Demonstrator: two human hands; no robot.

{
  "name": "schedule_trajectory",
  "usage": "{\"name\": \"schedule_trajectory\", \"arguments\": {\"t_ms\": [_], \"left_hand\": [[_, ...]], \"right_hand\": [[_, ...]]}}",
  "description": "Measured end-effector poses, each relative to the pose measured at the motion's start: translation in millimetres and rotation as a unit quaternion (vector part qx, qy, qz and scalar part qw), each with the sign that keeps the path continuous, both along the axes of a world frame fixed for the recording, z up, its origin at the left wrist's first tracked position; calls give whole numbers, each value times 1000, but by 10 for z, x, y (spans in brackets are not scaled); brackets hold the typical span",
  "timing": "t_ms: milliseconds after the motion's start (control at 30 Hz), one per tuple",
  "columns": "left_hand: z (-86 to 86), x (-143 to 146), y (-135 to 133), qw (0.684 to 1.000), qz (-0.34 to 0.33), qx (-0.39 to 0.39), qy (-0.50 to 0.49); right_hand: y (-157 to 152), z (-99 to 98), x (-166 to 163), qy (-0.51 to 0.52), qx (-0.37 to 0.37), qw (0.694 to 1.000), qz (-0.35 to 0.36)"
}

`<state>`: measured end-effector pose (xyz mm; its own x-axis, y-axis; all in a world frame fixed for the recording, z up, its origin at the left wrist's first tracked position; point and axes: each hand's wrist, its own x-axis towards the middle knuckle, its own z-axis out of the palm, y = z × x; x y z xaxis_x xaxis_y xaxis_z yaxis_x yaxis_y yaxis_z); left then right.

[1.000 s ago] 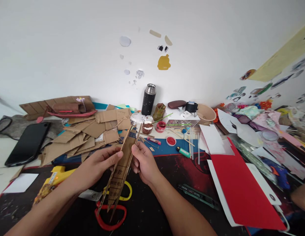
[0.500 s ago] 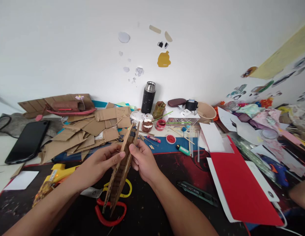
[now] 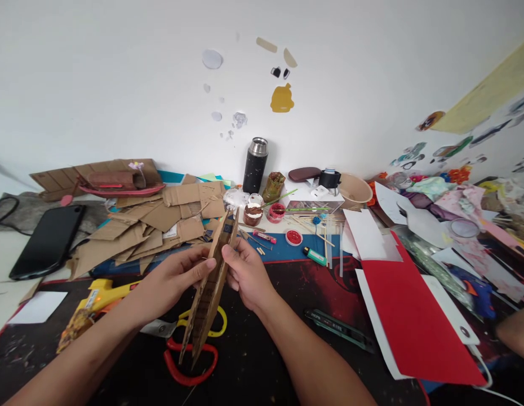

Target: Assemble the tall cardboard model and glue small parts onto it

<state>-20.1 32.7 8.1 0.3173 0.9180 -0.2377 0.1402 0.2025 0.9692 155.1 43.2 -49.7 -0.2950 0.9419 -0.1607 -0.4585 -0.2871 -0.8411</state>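
Note:
A long, narrow folded cardboard piece (image 3: 211,285) stands tilted above the dark mat, its top end pointing away from me. My left hand (image 3: 171,279) pinches its left side with the fingertips. My right hand (image 3: 245,273) pinches its right side, thumb on the near face. Both hands press the two long walls close together. Under the cardboard lie scissors with red and yellow handles (image 3: 190,355).
A yellow glue gun (image 3: 97,296) lies at the left. Cardboard scraps (image 3: 147,223) and a black phone (image 3: 48,239) sit further left. A black flask (image 3: 254,165), paint jars (image 3: 253,213), sticks, a green cutter (image 3: 338,330) and red paper (image 3: 414,321) crowd the right. Another person's arm (image 3: 515,338) shows far right.
The two long cardboard walls, spread apart a second ago, have been squeezed together. Both hands stay at about the same place.

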Motion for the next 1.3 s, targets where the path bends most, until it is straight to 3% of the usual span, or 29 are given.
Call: {"name": "schedule_trajectory", "arguments": {"t_ms": [133,333,500,833,1067,1300], "left_hand": [[2,10,5,1000,6,-6,14],[-50,30,-6,995,100,-12,13],[-1,57,-8,999,47,-17,-6],[-26,46,-2,999,29,-18,-33],[-110,15,8,993,33,-65,-92],[-98,-8,0,997,17,-32,-64]], "right_hand": [[5,7,3,1,-1,1000,-2],[5,40,30,-2,-16,1000,-11],[6,53,34,-8,-6,1000,-19],[-8,37,22,-9,-14,1000,-10],[-17,43,23,-6,-33,999,-13],[-28,48,14,-3,-14,1000,-12]]}}
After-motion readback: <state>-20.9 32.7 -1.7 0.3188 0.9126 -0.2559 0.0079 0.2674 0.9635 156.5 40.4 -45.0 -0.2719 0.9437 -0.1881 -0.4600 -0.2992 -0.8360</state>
